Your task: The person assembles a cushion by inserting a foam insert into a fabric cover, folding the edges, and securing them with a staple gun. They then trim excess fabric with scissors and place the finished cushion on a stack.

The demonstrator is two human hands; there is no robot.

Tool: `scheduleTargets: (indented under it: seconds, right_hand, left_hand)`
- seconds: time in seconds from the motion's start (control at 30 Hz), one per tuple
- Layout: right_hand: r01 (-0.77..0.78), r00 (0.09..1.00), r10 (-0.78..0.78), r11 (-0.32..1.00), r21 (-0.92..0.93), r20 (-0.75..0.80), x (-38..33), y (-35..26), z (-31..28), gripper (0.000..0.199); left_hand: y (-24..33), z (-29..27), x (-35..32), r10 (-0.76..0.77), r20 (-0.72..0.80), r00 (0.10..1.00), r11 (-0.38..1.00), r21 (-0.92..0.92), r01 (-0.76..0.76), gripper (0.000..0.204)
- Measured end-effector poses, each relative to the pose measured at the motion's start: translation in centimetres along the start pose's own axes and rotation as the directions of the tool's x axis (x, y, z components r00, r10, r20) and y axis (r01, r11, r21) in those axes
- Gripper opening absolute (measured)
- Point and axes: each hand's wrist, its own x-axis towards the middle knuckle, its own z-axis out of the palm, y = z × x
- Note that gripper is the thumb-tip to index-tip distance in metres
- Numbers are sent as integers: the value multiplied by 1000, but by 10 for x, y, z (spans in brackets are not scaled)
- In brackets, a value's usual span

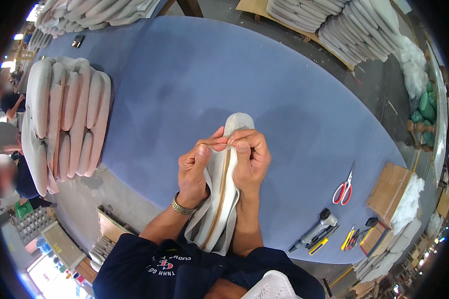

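Note:
A long padded cushion piece [227, 199] stretches from my chest out over the blue table. Light grey fabric wraps its rounded far end [239, 121]. Nearer me the fabric edges hang loose on both sides, baring white padding with a brown strip [217, 209] along its middle. My left hand [194, 164] is closed with fingers pinching the grey fabric just short of the far end. Right beside it my right hand [250, 157] pinches the same fabric, thumb pressed down. The fingertips of both hands almost meet across the piece.
Red-handled scissors [342, 192], a nail or staple gun [320, 226] and yellow-handled cutters [348, 238] lie on the table [294, 124] at right. A cardboard box [388, 192] with white stuffing stands beyond. Stacked grey cushions [67, 119] stand at left. People are at far left.

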Motion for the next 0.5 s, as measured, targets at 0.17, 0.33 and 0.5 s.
scheduleTargets:
  seconds: [0.17,0.33,0.5]
  right_hand:
    - [17,1000,-17,997,-72,9,-9,2,-5,23]
    - [25,1000,-24,998,-56,20,-17,-6,-15,24]
    - [44,997,-47,998,-48,-61,-16,-15,-48,25]
  left_hand:
    - [2,-9,-9,-39,28,999,998,45,37,40]
    - [3,-12,-16,-48,124,991,988,152,29,41]
    - [-10,-11,10,-103,442,891,994,26,102,42]
